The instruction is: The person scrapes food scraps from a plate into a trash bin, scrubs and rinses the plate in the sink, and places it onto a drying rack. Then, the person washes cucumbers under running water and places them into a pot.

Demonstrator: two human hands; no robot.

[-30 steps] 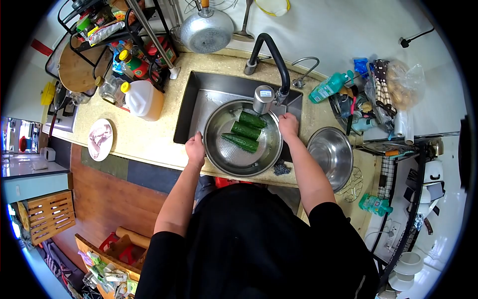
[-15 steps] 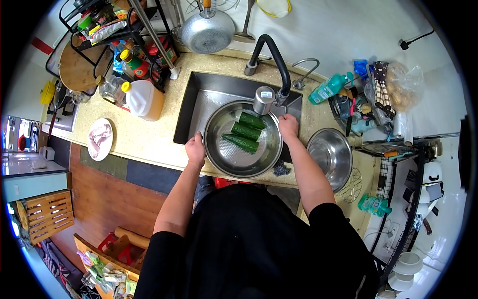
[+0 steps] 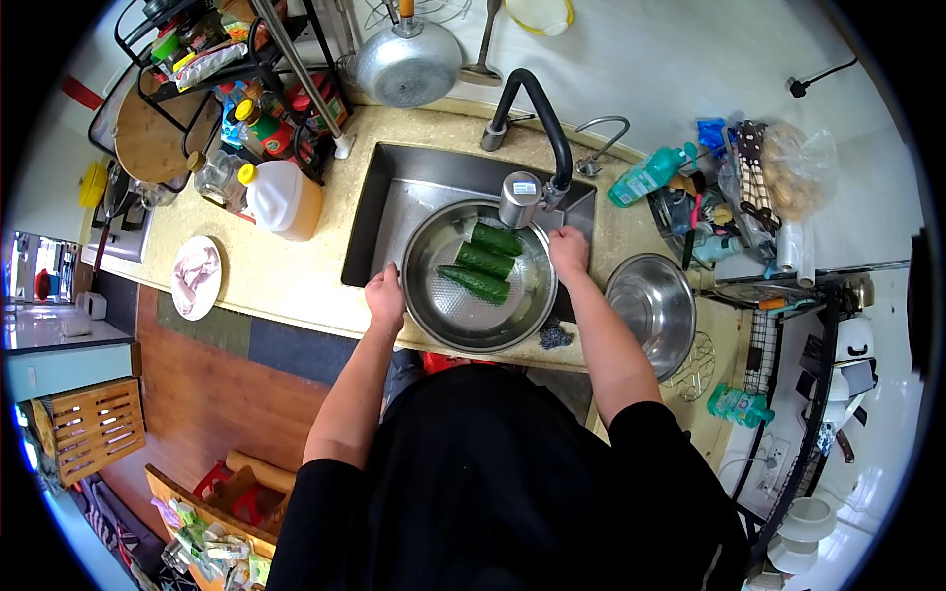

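Observation:
A round stainless steel basin with a dimpled bottom rests over the sink, under the faucet. Several pieces of green cucumber lie side by side inside it. My left hand is closed on the basin's left rim. At the opposite rim, my right hand is closed as well, next to the faucet head. The undersides of both grips are hidden from above.
Right of the sink stands another steel bowl, with a dark scouring pad nearer the front edge. A plate with pale raw meat sits at the left, near a jug. A green bottle stands behind.
The whole view has shifted very slightly. Both hands keep their hold on the basin, and the cucumber pieces lie as before.

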